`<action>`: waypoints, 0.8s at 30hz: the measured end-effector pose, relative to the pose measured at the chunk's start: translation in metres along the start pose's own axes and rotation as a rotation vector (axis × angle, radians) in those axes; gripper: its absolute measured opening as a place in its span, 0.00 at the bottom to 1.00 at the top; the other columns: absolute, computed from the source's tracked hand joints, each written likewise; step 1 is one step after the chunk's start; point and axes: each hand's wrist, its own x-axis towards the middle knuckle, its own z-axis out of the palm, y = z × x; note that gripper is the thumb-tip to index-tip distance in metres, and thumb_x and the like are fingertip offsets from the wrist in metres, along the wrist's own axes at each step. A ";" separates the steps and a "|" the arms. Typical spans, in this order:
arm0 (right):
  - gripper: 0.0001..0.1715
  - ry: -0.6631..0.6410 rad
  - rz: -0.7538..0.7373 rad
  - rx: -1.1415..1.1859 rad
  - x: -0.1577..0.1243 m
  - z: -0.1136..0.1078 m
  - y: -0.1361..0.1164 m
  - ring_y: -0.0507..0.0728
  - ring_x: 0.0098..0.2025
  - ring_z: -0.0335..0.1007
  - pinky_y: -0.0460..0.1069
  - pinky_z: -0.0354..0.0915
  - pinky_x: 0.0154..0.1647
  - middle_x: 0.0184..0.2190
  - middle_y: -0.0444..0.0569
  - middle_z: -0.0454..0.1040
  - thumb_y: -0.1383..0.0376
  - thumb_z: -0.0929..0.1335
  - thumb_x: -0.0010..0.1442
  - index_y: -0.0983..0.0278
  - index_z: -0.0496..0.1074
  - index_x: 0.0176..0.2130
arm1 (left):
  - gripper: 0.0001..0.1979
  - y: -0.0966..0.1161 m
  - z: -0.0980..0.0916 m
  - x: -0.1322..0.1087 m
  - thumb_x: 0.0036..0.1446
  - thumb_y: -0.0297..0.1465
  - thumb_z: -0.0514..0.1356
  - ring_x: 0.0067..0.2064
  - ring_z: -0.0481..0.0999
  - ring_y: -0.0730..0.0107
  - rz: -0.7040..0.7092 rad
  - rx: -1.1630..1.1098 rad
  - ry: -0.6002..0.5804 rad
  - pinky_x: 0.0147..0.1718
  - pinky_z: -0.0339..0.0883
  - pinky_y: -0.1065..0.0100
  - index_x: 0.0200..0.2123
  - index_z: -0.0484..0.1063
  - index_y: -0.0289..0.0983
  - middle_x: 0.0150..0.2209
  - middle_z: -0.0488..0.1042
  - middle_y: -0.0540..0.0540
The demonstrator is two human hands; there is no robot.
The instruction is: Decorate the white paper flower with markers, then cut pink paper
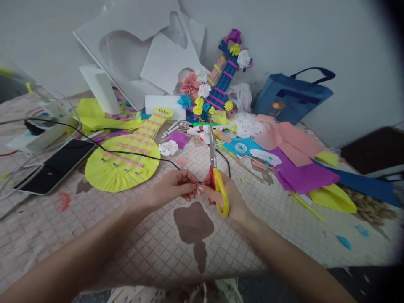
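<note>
My right hand (229,195) is closed around a pair of scissors (217,170) with yellow and red handles, the blades pointing up and away from me. My left hand (181,185) pinches its fingertips together against the fingertips of my right hand. Whatever is between them is too small to make out. A black cable (135,152) runs from the left and passes behind both hands. Left of my hands lies a yellow paper guitar (126,162) with pink strips and pale strings. A crumpled white paper flower (168,147) sits by its edge.
A phone (58,166) and a power strip (44,134) lie at the left. Paper flowers (191,84) surround a blue paper guitar (222,82) at the back. White boards (170,54) lean on the wall. Purple paper (303,172) and a blue bag (293,99) are at the right.
</note>
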 end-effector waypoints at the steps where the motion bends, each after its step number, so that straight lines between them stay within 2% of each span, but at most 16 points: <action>1: 0.21 0.008 0.012 -0.003 0.000 -0.001 -0.001 0.48 0.19 0.60 0.44 0.59 0.17 0.22 0.38 0.67 0.55 0.74 0.45 0.61 0.63 0.32 | 0.13 0.001 -0.001 0.000 0.52 0.37 0.65 0.28 0.72 0.77 0.001 -0.008 -0.014 0.31 0.68 0.71 0.34 0.69 0.33 0.30 0.75 0.49; 4: 0.20 0.024 0.016 0.000 0.000 -0.002 -0.001 0.47 0.18 0.60 0.44 0.58 0.16 0.22 0.38 0.66 0.56 0.74 0.45 0.61 0.63 0.31 | 0.15 0.002 0.000 -0.001 0.56 0.42 0.61 0.29 0.72 0.77 0.005 0.002 -0.001 0.31 0.68 0.71 0.33 0.69 0.33 0.30 0.75 0.48; 7: 0.20 0.000 -0.003 0.041 -0.001 0.000 0.002 0.48 0.21 0.62 0.44 0.60 0.18 0.24 0.39 0.68 0.58 0.75 0.44 0.61 0.64 0.32 | 0.18 0.000 0.005 -0.001 0.55 0.44 0.61 0.27 0.72 0.77 0.007 0.010 0.049 0.29 0.67 0.71 0.32 0.68 0.33 0.27 0.74 0.49; 12: 0.22 -0.017 0.041 0.064 -0.003 -0.001 0.003 0.48 0.20 0.62 0.44 0.60 0.17 0.23 0.39 0.69 0.56 0.75 0.44 0.61 0.64 0.33 | 0.13 0.001 0.003 -0.001 0.51 0.36 0.65 0.26 0.72 0.78 -0.024 -0.051 -0.004 0.29 0.66 0.72 0.33 0.68 0.33 0.27 0.74 0.50; 17: 0.18 0.018 0.045 0.093 -0.001 -0.003 0.004 0.46 0.16 0.57 0.43 0.58 0.15 0.21 0.36 0.65 0.56 0.72 0.48 0.62 0.64 0.33 | 0.12 0.003 -0.003 -0.001 0.51 0.31 0.65 0.29 0.74 0.76 0.020 -0.054 -0.009 0.32 0.68 0.70 0.37 0.67 0.35 0.29 0.75 0.50; 19: 0.17 0.023 0.048 0.077 -0.001 -0.002 0.002 0.46 0.17 0.58 0.43 0.58 0.16 0.21 0.37 0.65 0.58 0.72 0.48 0.62 0.64 0.33 | 0.12 0.004 -0.001 -0.002 0.52 0.32 0.64 0.29 0.73 0.76 0.030 -0.040 0.021 0.32 0.68 0.70 0.37 0.65 0.35 0.28 0.75 0.51; 22: 0.15 0.057 0.039 -0.002 -0.003 0.001 -0.004 0.47 0.17 0.58 0.43 0.58 0.16 0.20 0.38 0.66 0.59 0.71 0.46 0.62 0.63 0.30 | 0.14 0.006 0.005 -0.003 0.58 0.41 0.59 0.29 0.73 0.75 0.017 -0.009 0.061 0.32 0.69 0.68 0.34 0.64 0.35 0.29 0.74 0.49; 24: 0.15 0.080 -0.001 -0.044 -0.005 0.002 -0.007 0.47 0.18 0.59 0.43 0.59 0.16 0.20 0.39 0.66 0.59 0.72 0.46 0.61 0.63 0.29 | 0.16 0.007 0.009 -0.003 0.57 0.43 0.59 0.30 0.73 0.74 0.013 0.035 0.073 0.31 0.68 0.68 0.33 0.64 0.35 0.30 0.75 0.48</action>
